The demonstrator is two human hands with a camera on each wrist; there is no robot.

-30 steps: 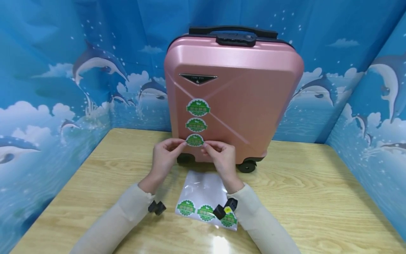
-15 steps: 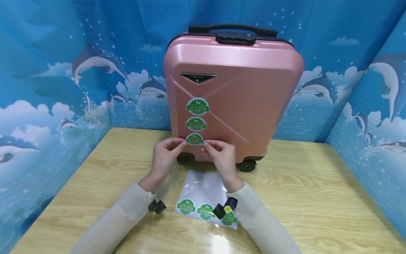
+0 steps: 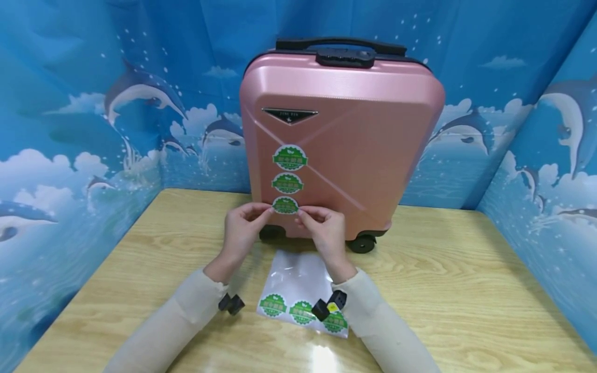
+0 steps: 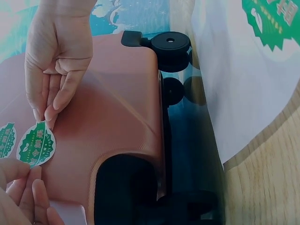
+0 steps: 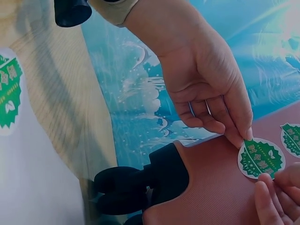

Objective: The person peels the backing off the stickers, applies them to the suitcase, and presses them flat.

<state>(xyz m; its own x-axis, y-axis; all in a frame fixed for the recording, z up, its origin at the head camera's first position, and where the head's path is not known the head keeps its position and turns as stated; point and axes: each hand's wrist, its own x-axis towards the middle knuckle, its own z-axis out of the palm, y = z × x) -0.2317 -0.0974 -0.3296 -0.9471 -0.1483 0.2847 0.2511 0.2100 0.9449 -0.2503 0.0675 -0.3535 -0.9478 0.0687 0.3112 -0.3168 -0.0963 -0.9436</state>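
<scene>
A round green-and-white sticker (image 3: 285, 205) is held by both hands close against the lower front of a pink suitcase (image 3: 364, 155). My left hand (image 3: 240, 230) pinches its left edge between thumb and forefinger. On the opposite edge, the thumb and forefinger of my right hand (image 3: 328, 235) pinch it too. Both wrist views show this sticker (image 4: 36, 144) (image 5: 261, 158) between the fingertips; whether its back touches the case, I cannot tell. Two matching stickers, an upper one (image 3: 289, 157) and a middle one (image 3: 287, 183), are on the case in a column above it.
Below the hands, a white sticker sheet (image 3: 298, 274) with three green stickers along its near edge lies on the wooden table (image 3: 443, 290). The suitcase stands upright on black wheels (image 3: 361, 244). A blue dolphin-print curtain (image 3: 200, 67) surrounds the table's back and sides.
</scene>
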